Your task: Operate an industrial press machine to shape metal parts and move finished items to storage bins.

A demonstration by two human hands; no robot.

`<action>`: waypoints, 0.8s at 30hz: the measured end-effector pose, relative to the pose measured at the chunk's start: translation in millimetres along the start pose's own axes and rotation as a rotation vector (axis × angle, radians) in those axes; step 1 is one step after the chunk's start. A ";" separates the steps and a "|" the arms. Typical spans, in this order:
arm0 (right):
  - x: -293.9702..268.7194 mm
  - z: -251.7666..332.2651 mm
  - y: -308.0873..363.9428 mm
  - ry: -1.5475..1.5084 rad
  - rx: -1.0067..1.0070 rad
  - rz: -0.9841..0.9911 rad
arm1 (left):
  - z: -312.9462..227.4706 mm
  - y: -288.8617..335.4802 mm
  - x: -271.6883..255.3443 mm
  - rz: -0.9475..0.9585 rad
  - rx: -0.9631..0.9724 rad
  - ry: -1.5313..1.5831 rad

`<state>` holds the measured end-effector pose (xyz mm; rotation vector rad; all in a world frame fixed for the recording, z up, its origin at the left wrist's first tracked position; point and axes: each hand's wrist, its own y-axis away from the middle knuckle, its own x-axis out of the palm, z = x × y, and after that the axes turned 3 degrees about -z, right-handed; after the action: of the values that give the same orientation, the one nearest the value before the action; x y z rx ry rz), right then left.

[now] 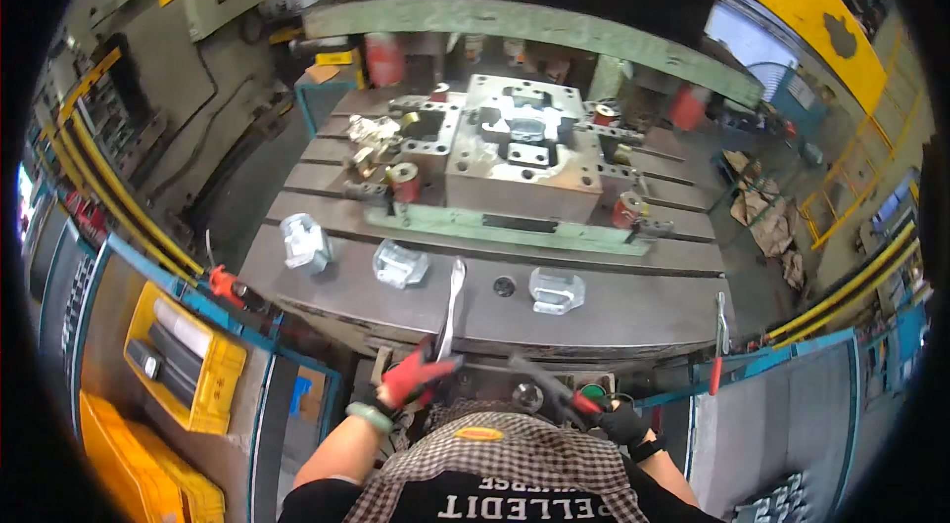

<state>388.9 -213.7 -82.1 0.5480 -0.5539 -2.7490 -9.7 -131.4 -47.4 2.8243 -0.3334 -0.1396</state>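
Observation:
My left hand [414, 380], in a red and black glove, is at the near edge of the press bed. It appears closed round the lower end of a long shiny metal tool [454, 310] whose wider tip points away over the bed. At lower right my right hand [621, 422], in a dark glove with red on it, grips a dark bar-shaped tool [550, 382] slanting up to the left; its exact kind is blurred. Three silvery metal castings rest on the bed: one at left [306, 243], one in the middle [400, 265], one at right [556, 291].
Beyond the castings a steel die block [524, 152] stands on a pale green base [505, 228], beneath the press's upper beam [534, 40]. A red-handled tool [718, 345] hangs at the bed's right corner. Yellow bins [213, 389] stand at left; a grey side table [777, 414] is at right.

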 end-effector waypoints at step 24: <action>34.3 -85.8 -37.2 0.856 -0.252 -0.219 | 66.2 24.4 -56.6 0.498 -0.207 -1.198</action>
<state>386.8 -219.3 -181.6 1.6474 0.0654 -2.3656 -78.3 -158.7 -99.7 2.0289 -1.1322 -1.6082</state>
